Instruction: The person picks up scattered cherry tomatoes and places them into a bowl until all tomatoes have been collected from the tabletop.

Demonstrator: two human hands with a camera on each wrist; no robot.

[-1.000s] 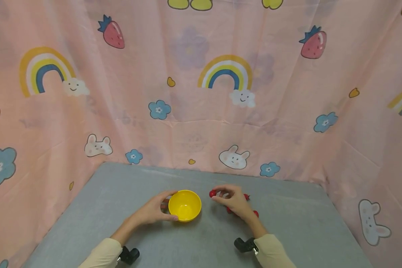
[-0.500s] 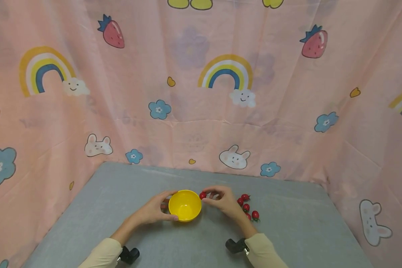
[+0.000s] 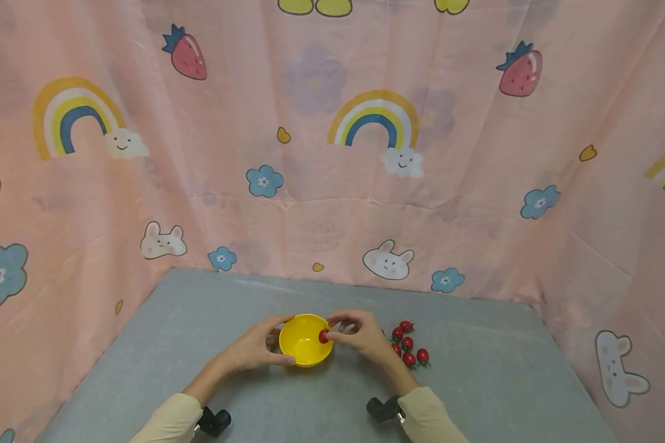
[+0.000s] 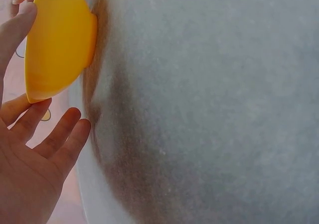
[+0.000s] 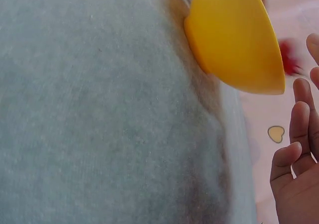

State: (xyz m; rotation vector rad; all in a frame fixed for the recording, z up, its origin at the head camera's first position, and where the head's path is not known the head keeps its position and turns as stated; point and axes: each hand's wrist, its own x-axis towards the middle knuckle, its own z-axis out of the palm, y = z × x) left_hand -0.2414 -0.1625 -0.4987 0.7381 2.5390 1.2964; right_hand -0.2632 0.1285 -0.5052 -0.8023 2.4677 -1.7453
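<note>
In the head view a small yellow bowl (image 3: 305, 351) stands on the grey table. My left hand (image 3: 257, 344) holds it from the left, thumb and forefinger at opposite sides of the rim; in the left wrist view other fingers (image 4: 65, 134) spread below it. A red cherry tomato (image 3: 324, 336) is just inside the bowl's right rim. My right hand (image 3: 361, 335) is over that rim with thumb and forefinger parted. In the right wrist view the cherry tomato (image 5: 289, 57) is blurred, with a gap between it and the fingertips.
Several cherry tomatoes (image 3: 407, 343) with green stems lie in a cluster right of the right hand, partly hidden by it. The grey table (image 3: 499, 369) ends at a pink patterned curtain (image 3: 310, 234) behind and at both sides.
My right hand has carried the cherry tomato left from the cluster to the bowl, and its fingers have parted from it. The left hand and the bowl have stayed put.
</note>
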